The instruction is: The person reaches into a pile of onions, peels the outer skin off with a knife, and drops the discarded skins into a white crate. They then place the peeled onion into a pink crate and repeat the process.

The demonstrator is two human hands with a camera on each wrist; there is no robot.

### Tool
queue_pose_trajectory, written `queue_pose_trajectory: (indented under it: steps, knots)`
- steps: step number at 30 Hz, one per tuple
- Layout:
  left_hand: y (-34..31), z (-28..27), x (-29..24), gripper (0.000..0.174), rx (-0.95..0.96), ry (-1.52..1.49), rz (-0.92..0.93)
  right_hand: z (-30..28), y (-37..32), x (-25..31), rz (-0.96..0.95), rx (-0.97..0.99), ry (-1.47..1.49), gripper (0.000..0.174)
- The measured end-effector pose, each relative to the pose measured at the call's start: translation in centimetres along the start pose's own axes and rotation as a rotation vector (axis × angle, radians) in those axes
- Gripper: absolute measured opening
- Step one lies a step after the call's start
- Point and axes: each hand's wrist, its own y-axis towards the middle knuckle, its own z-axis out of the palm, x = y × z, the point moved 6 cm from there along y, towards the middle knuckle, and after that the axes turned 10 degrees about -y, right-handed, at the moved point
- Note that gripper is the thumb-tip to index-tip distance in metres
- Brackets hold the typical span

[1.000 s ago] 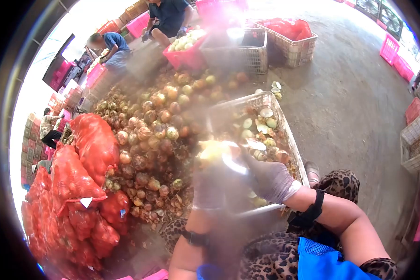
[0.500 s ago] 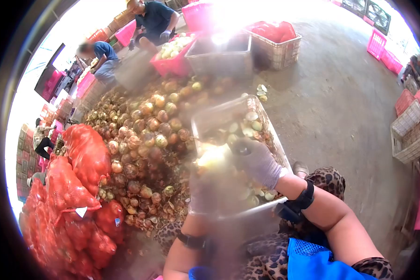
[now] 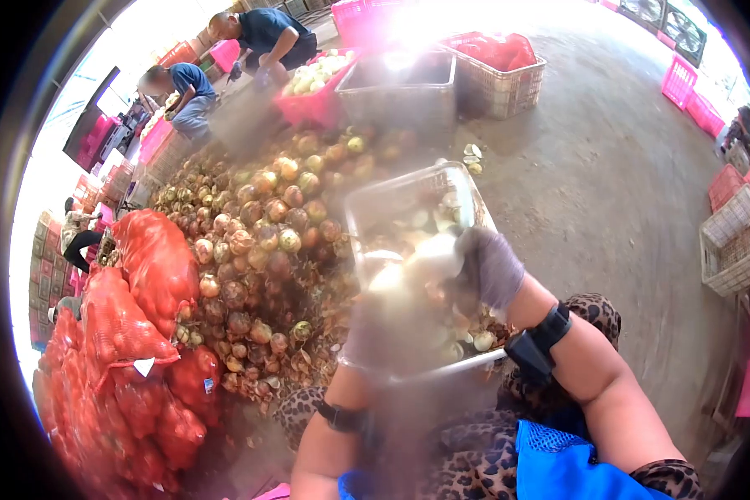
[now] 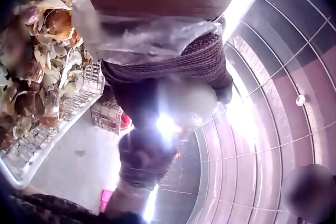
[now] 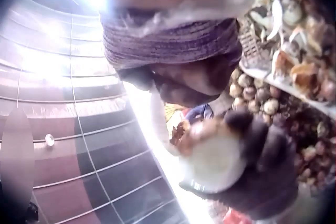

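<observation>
My left hand (image 3: 365,337), in a thin purplish glove and veiled by glare in the head view, holds a pale, partly peeled onion (image 5: 218,163). Brown skin still clings to one side of it in the right wrist view. My right hand (image 3: 493,268), gloved likewise, has curled fingers beside the onion. A pale thin strip (image 5: 158,116) sticks out below those fingers; I cannot tell whether it is a blade or peel. Both hands are above a white plastic crate (image 3: 485,212) with onion skins and pieces (image 4: 58,71) in it.
A heap of unpeeled onions (image 3: 267,225) spreads to the left of the crate. Red mesh sacks (image 3: 133,333) are stacked at far left. Behind stand a pink crate (image 3: 308,108) of peeled onions, a grey crate (image 3: 396,92) and a crate with red mesh (image 3: 504,87). Two people work beyond.
The head view has shifted, so the surroundings lie further left than at first. My right hand has turned and lifted slightly beside the onion. A person at the back has leaned forward.
</observation>
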Motion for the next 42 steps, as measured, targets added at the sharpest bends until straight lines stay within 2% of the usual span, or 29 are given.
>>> queue_pose_trajectory:
  steps: [2,3,5,8,9,11,13,16,17,19,21,24,26,27,29,31,33,35,37,38,40,41,42]
  knots:
    - [-0.9,1.1,-0.2,0.091,-0.067,-0.418,-0.154,-2.7,-0.6,0.8,0.012,0.043,-0.406,0.022]
    - [-1.0,1.0,-0.3,0.091,-0.041,-0.402,-0.151,-2.3,-1.2,4.4,0.145,-0.003,-0.650,0.020]
    - [-1.1,0.7,-0.2,0.089,-0.019,-0.489,-0.139,-1.9,-1.9,6.6,0.245,-0.175,-1.210,0.020]
    - [-1.3,0.9,-1.7,0.084,0.056,-0.397,-0.069,-1.2,-3.0,5.9,0.357,-0.171,-0.860,0.031]
    - [-0.9,0.1,-1.4,0.083,0.001,-0.528,-0.051,-0.5,-3.6,9.1,0.352,-0.141,-0.639,0.035]
    - [-0.7,-0.4,-2.4,0.084,0.003,-0.344,-0.028,-0.4,-4.2,11.7,0.397,-0.120,-0.229,0.030]
    - [-0.6,0.2,-3.2,0.086,-0.028,-0.170,-0.001,0.1,-4.1,12.7,0.164,-0.119,-0.131,0.028]
    - [0.3,0.2,-3.0,0.086,-0.009,0.118,0.158,2.1,-5.3,15.9,-0.224,-0.255,-0.623,0.016]
    - [0.2,0.2,-2.8,0.085,0.004,0.073,0.145,2.0,-5.2,15.3,-0.096,-0.151,-0.503,0.005]
    - [0.3,1.0,-3.0,0.085,0.033,-0.023,0.134,1.9,-5.2,15.6,-0.003,-0.047,-0.344,0.008]
    - [0.4,0.6,-2.4,0.081,0.081,0.017,0.086,1.9,-5.3,15.4,0.049,-0.010,-0.187,0.011]
    - [0.9,-1.0,-0.8,0.077,0.121,0.016,-0.103,1.1,-5.4,14.7,0.128,-0.084,-0.063,0.014]
    - [1.1,-0.9,0.2,0.074,0.089,-0.018,-0.085,0.5,-4.9,14.3,0.235,-0.160,-0.120,0.016]
    - [1.0,0.4,0.4,0.072,0.050,-0.031,0.007,0.2,-4.9,14.0,0.288,-0.199,-0.141,0.017]
    - [1.1,0.7,-0.3,0.071,0.025,-0.011,0.034,0.5,-5.6,16.2,-0.064,-0.257,-0.650,0.018]
    - [0.9,1.2,-1.1,0.070,0.017,0.029,0.019,0.7,-5.8,16.7,0.078,-0.273,-0.718,0.018]
    - [0.3,1.3,-1.5,0.070,0.009,0.009,-0.033,1.6,-5.4,15.7,-0.093,-0.105,-0.576,0.015]
    - [-0.3,1.2,-1.6,0.073,-0.018,-0.088,-0.071,1.6,-5.7,14.6,-0.081,-0.002,-0.414,0.015]
    - [-0.3,1.5,-0.9,0.076,0.086,-0.407,-0.102,1.4,-5.9,15.1,0.081,0.034,-0.146,0.016]
    - [-0.4,1.8,-0.6,0.077,0.090,-0.432,-0.121,1.3,-6.0,15.2,0.154,0.026,0.035,0.018]
    - [-0.7,2.8,-0.2,0.079,0.098,-0.483,-0.158,1.5,-6.3,15.5,0.271,-0.040,0.578,0.022]
    - [-0.4,2.8,-0.3,0.079,0.062,-0.198,-0.127,1.4,-6.3,15.6,0.298,-0.065,0.657,0.022]
    - [-0.2,2.7,-0.6,0.079,0.057,-0.045,-0.094,1.3,-6.3,15.6,0.324,-0.093,0.736,0.023]
